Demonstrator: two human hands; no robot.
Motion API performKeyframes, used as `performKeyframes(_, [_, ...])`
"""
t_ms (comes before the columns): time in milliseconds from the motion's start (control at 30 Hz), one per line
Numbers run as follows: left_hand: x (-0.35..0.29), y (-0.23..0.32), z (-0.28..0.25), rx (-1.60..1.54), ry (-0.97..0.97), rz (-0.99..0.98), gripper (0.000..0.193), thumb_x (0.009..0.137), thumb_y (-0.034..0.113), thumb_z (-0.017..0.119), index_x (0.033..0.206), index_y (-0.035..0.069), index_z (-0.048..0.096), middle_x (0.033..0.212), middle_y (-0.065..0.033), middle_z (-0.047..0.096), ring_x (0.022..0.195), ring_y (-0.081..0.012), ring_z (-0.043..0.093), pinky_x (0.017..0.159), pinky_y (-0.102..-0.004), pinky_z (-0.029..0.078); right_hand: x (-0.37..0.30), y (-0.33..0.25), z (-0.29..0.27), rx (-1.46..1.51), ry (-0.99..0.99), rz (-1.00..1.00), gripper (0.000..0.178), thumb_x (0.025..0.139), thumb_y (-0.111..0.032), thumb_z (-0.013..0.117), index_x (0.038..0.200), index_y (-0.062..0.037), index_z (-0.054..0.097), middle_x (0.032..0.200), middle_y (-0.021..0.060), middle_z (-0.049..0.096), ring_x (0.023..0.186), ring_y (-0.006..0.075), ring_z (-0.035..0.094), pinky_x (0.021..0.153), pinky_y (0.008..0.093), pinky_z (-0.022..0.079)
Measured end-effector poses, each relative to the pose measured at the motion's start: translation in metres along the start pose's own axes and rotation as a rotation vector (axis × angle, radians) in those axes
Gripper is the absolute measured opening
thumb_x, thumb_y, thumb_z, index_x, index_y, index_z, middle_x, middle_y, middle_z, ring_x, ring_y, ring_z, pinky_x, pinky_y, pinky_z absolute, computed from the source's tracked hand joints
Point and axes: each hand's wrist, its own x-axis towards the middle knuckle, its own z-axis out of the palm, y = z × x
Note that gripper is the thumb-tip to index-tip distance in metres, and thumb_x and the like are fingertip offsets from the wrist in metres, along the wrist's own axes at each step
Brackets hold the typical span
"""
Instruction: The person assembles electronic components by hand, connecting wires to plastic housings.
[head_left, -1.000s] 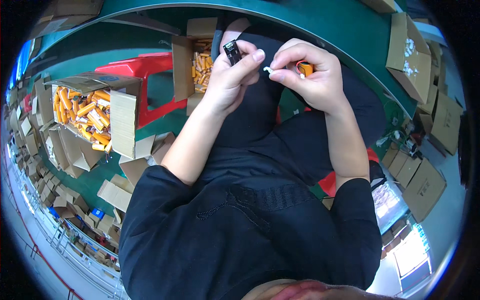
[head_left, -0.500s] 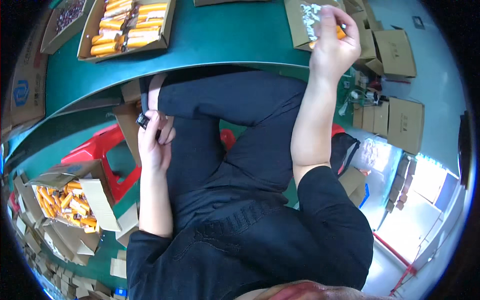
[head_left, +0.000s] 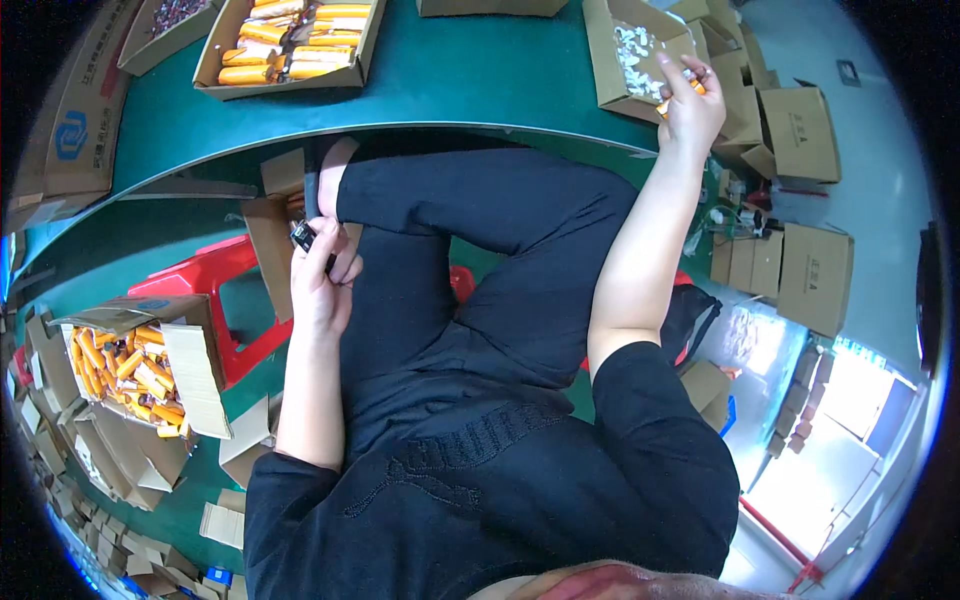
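"What's in the hands?"
"The left hand (head_left: 322,278) grips a black part (head_left: 303,236), mostly covered. The right hand (head_left: 693,118), over the tabletop (head_left: 480,70) box (head_left: 602,62) of white pieces (head_left: 629,52), curls round an orange cylinder (head_left: 663,107), half hidden; fingertip contact, I can't tell."
"Writing?"
"Blue logo (head_left: 72,135), dark print on the left carton (head_left: 75,178), its edge cut off."

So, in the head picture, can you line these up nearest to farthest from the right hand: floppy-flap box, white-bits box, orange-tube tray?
From the right hand:
1. White-bits box, right by it, upper right.
2. Orange-tube tray, upper left.
3. Floppy-flap box, lower left.
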Motion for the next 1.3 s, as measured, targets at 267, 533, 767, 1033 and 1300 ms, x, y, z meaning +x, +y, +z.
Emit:
performKeyframes(267, [-0.004,-0.002,0.002,-0.009,0.024,-0.024,0.012,0.106,0.021,0.06,0.105,0.009,0.062,0.078,0.0012,0.053,0.055,-0.0028,0.037,0.052,-0.02,0.029,-0.009,-0.015,0.007,0.124,0.041,0.081,0.027,0.091,-0.012,0.079,0.112,-0.0011,0.067,0.091,0.0051,0.064,0.059,0.0072,0.053,0.05,0.0189,0.042])
performKeyframes(533, [-0.001,-0.005,-0.005,-0.014,0.014,-0.044,0.012,0.106,0.021,0.06,0.105,0.009,0.061,0.079,0.0007,0.053,0.056,-0.003,0.038,0.052,-0.02,0.029,-0.009,-0.014,0.006,-0.014,0.118,-0.024,0.035,0.088,-0.01,0.079,0.118,-0.0009,0.065,0.089,0.0055,0.066,0.059,0.0071,0.053,0.049,0.0189,0.042])
performKeyframes(767, [-0.002,-0.004,-0.004,-0.033,0.017,-0.038,0.012,0.107,0.021,0.059,0.104,0.009,0.061,0.08,0.0006,0.053,0.056,-0.0028,0.038,0.052,-0.0199,0.029,0.003,0.01,-0.004,-0.135,0.058,-0.101,0.039,0.084,-0.013,0.082,0.118,-0.0013,0.065,0.087,0.0071,0.07,0.068,0.0111,0.065,0.06,0.0226,0.053])
performKeyframes(1033, [-0.003,-0.004,-0.009,-0.049,0.017,-0.039,0.014,0.108,0.022,0.058,0.104,0.009,0.061,0.08,0.0009,0.053,0.056,-0.0031,0.037,0.052,-0.02,0.03,-0.002,0.003,0.003,-0.145,0.078,-0.068,0.035,0.083,-0.01,0.082,0.113,0.0004,0.067,0.083,0.0061,0.071,0.071,0.0128,0.067,0.067,0.0238,0.055])
performKeyframes(1300, [-0.008,0.0,-0.005,-0.042,0.042,-0.063,0.014,0.108,0.022,0.058,0.102,0.01,0.061,0.079,0.0013,0.052,0.056,-0.0033,0.037,0.052,-0.0203,0.029,-0.01,-0.005,0.004,-0.361,0.093,-0.121,0.026,0.084,-0.011,0.081,0.106,-0.0007,0.072,0.085,0.0055,0.073,0.073,0.0129,0.067,0.07,0.0249,0.055])
